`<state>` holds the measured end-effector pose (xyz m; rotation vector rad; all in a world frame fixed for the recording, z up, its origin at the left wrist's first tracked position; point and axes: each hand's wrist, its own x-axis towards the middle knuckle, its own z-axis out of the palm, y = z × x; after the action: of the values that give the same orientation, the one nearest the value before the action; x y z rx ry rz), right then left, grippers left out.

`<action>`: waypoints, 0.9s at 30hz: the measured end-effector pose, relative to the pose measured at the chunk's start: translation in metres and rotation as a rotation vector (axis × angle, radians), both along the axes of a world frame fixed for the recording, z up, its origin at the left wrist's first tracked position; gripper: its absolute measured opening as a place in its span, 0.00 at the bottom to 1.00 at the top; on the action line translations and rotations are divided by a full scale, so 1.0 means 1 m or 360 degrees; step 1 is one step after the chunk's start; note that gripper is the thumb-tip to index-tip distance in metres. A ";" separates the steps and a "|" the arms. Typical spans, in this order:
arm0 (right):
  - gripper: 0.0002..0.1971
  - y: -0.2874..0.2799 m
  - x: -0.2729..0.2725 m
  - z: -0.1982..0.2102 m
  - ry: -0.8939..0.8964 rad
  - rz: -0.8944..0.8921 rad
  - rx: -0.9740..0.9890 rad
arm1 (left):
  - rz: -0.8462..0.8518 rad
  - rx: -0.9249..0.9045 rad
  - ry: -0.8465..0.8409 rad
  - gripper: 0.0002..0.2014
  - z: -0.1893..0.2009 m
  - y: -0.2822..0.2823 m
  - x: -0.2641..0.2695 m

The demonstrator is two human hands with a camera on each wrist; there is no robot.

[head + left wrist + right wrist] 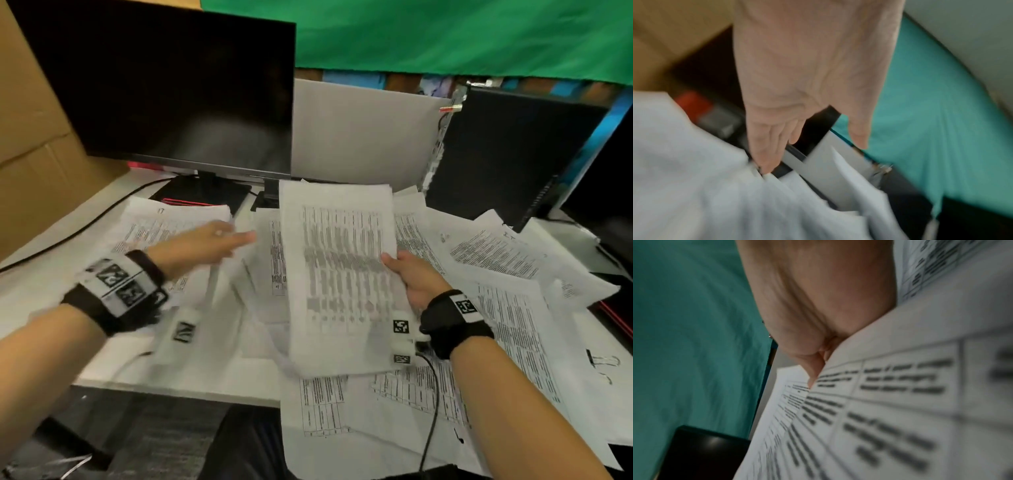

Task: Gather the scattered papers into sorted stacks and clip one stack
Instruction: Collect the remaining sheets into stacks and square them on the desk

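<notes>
My right hand [407,274] grips a stack of table-printed papers [339,274] by its right edge and holds it lifted above the desk; in the right wrist view the thumb presses on the top sheet [890,402]. My left hand [205,245] reaches to the right with straight fingers, empty, over loose sheets [161,226] at the left; its fingertips [764,162] hover near white paper [694,178]. More printed sheets [507,301] lie scattered across the right of the desk. A black binder clip [601,361] lies on paper at the far right.
A dark monitor [164,85] stands at the back left with its base [205,195] behind the papers. A black computer case [507,150] stands at the back right. A cardboard panel [30,137] walls the left side. Sheets [342,428] overhang the desk's front edge.
</notes>
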<state>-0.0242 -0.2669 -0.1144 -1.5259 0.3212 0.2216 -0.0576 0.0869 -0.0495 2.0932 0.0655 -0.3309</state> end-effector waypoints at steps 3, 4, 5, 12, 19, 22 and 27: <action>0.15 0.008 0.002 0.011 -0.0059 0.0046 0.0077 | -0.0414 -0.0624 0.0282 0.19 -0.016 -0.069 0.002; 0.15 0.005 0.005 0.014 -0.0079 0.0039 0.0051 | -0.0349 -0.0726 0.0242 0.15 -0.024 -0.084 0.008; 0.16 -0.001 0.005 0.018 -0.0110 -0.0020 0.0001 | -0.0219 -0.0799 0.0190 0.15 -0.033 -0.095 0.015; 0.51 -0.117 0.020 -0.019 0.0372 -0.0572 -0.1035 | 0.0215 -0.1198 0.0266 0.20 -0.084 -0.118 0.044; 0.24 -0.113 0.003 -0.035 0.0076 -0.0579 -0.0432 | 0.0308 -0.0967 0.0499 0.17 -0.100 -0.110 0.053; 0.18 -0.112 -0.005 -0.036 -0.0157 -0.0795 -0.0362 | 0.0393 -0.1017 0.0468 0.10 -0.097 -0.112 0.049; 0.22 -0.118 -0.025 -0.041 -0.0274 -0.0914 0.0275 | 0.0289 -0.1098 0.0385 0.10 -0.100 -0.106 0.048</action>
<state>-0.0491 -0.3846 -0.1551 -1.2167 0.5706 -0.3258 -0.0092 -0.0195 -0.1493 1.3481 0.2476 -0.4236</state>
